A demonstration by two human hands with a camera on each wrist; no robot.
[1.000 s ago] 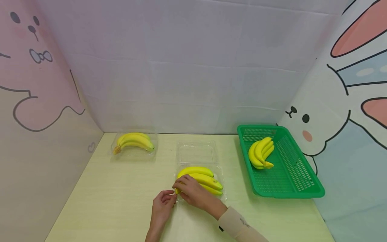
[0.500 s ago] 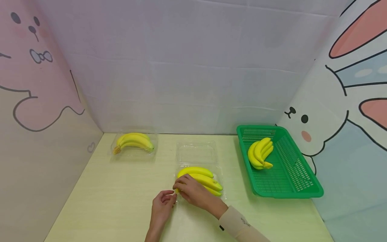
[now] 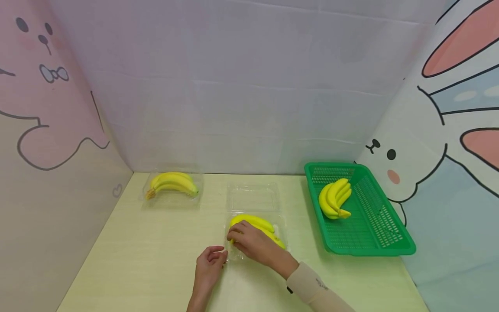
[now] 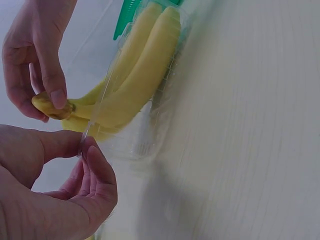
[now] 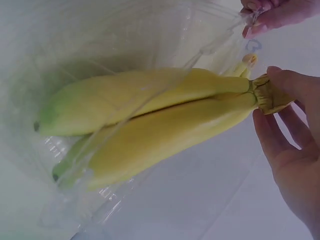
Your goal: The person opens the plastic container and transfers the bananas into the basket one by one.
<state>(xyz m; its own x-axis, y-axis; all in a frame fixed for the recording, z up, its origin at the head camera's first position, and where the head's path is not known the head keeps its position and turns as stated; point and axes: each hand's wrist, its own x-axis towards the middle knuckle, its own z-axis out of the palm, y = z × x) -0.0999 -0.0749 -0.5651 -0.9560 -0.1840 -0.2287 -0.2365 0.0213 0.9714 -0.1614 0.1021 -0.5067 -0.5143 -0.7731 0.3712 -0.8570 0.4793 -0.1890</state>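
Observation:
In the head view a bunch of yellow bananas lies in the base of a clear plastic clamshell box, whose lid is folded back behind it. My right hand reaches over the front of the bunch. Seen from the right wrist, thumb and fingers pinch the brown stem, and green-tinged tips point the other way. My left hand is at the box's near left corner; the left wrist view shows its thumb and forefinger pinching the thin rim.
At the back left, more bananas sit in another clear box. A green basket holding a banana bunch stands on the right. Pale cloth walls surround the table at the back and sides.
My right hand has shifted slightly right and away from the left hand, and the banana bunch has turned with its stem. The left hand stays at the box corner.

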